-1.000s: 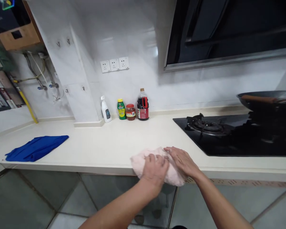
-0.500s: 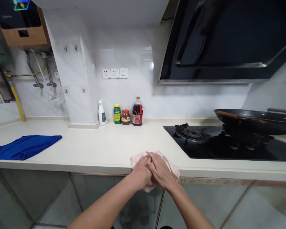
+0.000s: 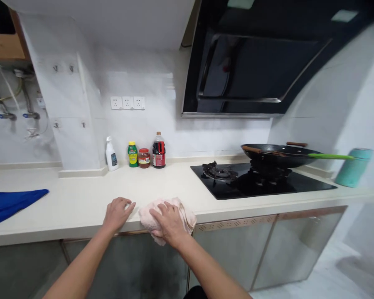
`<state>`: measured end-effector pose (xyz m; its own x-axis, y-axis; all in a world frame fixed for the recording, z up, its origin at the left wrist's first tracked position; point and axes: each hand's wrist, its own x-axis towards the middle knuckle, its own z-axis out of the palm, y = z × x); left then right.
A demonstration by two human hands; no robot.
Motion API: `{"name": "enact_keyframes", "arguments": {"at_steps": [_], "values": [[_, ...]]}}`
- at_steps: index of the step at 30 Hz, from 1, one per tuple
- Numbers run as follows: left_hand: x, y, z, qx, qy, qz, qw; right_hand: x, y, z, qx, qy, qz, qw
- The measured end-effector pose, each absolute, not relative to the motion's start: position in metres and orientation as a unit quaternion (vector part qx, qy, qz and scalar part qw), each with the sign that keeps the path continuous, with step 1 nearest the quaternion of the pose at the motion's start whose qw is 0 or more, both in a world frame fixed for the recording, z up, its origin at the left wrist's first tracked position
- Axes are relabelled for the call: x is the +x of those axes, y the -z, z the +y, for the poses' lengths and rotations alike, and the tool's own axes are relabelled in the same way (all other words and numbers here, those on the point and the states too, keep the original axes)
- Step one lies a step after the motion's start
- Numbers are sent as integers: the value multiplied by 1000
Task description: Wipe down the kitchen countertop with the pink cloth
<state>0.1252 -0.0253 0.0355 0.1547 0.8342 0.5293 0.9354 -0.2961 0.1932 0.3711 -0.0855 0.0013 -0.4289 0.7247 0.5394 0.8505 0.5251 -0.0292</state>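
A pale pink cloth (image 3: 147, 216) lies bunched at the counter's front edge, part of it hanging over. My right hand (image 3: 172, 224) is on top of it, fingers curved into the fabric and gripping it. To the left of the cloth, my left hand (image 3: 116, 214) is over the counter edge with nothing in it. Its fingers are slightly bent, with the thumb apart, and a small gap separates it from the cloth.
A white spray bottle (image 3: 111, 155), green bottle (image 3: 132, 155), red-lidded jar (image 3: 144, 158) and dark sauce bottle (image 3: 158, 153) line the wall. On the right are a gas hob (image 3: 230, 187), a wok (image 3: 277, 158) and a teal container (image 3: 353, 168). A blue cloth (image 3: 12, 203) lies left.
My hands were together on the cloth; my left hand has come off it and moved left. My right hand stays on the cloth. The view has swung right, bringing the teal container in.
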Motion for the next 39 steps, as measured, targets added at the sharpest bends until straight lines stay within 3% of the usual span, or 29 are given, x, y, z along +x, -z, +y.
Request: {"name": "enact_keyframes", "arguments": {"at_steps": [5,14,18,22,31,35,39], "values": [[119,-34,-19,-753,226,-615,66,434,32,-76,-448,182,-838,253],[133,-42,-31,-747,196,-633,62,660,37,-101,-690,174,-668,220],[138,-45,-33,-744,189,-638,57,705,30,-104,-737,144,-628,203],[142,-46,-31,-738,188,-646,50,656,29,-101,-727,167,-630,218],[142,-46,-35,-734,186,-650,55,410,16,-83,-517,95,-793,307],[140,-43,-37,-738,193,-642,75,403,8,-85,-414,-12,-806,423],[139,-39,-38,-740,197,-636,94,462,-21,-83,-394,-100,-732,547]]}}
